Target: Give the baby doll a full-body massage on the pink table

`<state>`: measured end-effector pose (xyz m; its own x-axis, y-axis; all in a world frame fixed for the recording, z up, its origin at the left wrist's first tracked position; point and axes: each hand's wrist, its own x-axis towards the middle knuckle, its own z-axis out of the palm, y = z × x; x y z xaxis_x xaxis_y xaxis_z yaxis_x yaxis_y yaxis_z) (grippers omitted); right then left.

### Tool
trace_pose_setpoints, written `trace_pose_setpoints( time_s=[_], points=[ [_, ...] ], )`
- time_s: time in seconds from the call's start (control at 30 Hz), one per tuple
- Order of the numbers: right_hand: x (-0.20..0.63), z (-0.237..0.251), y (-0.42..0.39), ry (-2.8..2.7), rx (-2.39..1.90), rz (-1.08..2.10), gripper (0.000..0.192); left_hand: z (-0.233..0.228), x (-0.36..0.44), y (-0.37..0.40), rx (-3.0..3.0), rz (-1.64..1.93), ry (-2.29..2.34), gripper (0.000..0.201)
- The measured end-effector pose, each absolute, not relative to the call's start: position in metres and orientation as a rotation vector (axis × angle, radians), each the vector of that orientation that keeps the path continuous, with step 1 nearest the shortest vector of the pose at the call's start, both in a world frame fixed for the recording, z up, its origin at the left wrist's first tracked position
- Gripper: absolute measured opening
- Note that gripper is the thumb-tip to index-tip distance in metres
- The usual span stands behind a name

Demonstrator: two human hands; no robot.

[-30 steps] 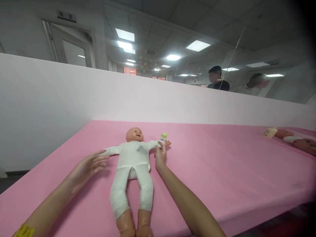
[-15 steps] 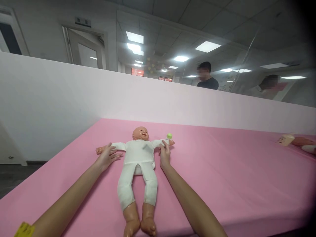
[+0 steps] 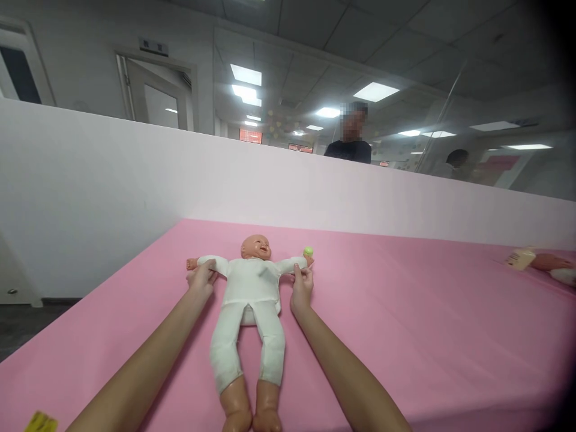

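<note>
A baby doll (image 3: pixel 252 288) with a white cloth body and bare plastic head, hands and feet lies on its back on the pink padded table (image 3: pixel 405 324). Its arms are stretched out to both sides. My left hand (image 3: pixel 202 277) is closed round the doll's arm on the left, near the wrist. On the other side my right hand (image 3: pixel 302 287) pinches the sleeve of the doll's other arm, thumb on top. Just beyond that arm's hand sits a small light green ball (image 3: pixel 308 251).
A low white partition (image 3: pixel 315 186) runs along the table's far side, with glass above it. Behind the glass stands a person in dark clothing (image 3: pixel 350 150). At the far right lie a cream-coloured bottle (image 3: pixel 519 258) and part of another doll (image 3: pixel 551 262). A yellow label (image 3: pixel 41 422) shows at lower left.
My left hand has gone from spread fingers to a grip on the doll's arm, which has shifted slightly inward. My right fingers have closed on the other arm. The person behind the glass has moved left.
</note>
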<state>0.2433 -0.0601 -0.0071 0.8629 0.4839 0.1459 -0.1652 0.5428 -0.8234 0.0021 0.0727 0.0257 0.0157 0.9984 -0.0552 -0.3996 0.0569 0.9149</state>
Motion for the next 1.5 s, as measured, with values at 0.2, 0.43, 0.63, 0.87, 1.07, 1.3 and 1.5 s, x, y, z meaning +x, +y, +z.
trace_pose_setpoints(
  time_s=[0.2,0.43,0.63,0.87,1.07,1.3,1.5],
  points=[
    [0.249,-0.005,-0.060,-0.289,-0.811,0.559,0.043,0.023,-0.001,0.063,0.711,1.291,0.769,0.019],
    [0.255,-0.005,-0.061,-0.443,-0.766,0.712,0.039,0.023,-0.006,0.043,0.930,1.207,0.573,0.028],
    [0.256,-0.005,-0.062,-0.584,-0.774,0.624,0.046,0.017,0.006,0.045,0.960,1.295,0.614,0.040],
    [0.243,0.002,-0.069,-0.972,-1.000,0.377,0.036,0.019,0.018,0.037,1.276,1.307,0.717,0.047],
    [0.231,0.008,-0.081,-1.421,-1.114,0.127,0.053,0.015,0.019,0.034,1.999,1.142,0.814,0.030],
    [0.236,0.009,-0.082,-1.671,-1.109,0.000,0.063,0.008,0.012,0.029,2.451,1.187,0.730,0.059],
    [0.237,0.009,-0.082,-1.666,-1.111,-0.015,0.056,0.012,0.011,0.020,2.274,1.239,0.634,0.046]
  ],
)
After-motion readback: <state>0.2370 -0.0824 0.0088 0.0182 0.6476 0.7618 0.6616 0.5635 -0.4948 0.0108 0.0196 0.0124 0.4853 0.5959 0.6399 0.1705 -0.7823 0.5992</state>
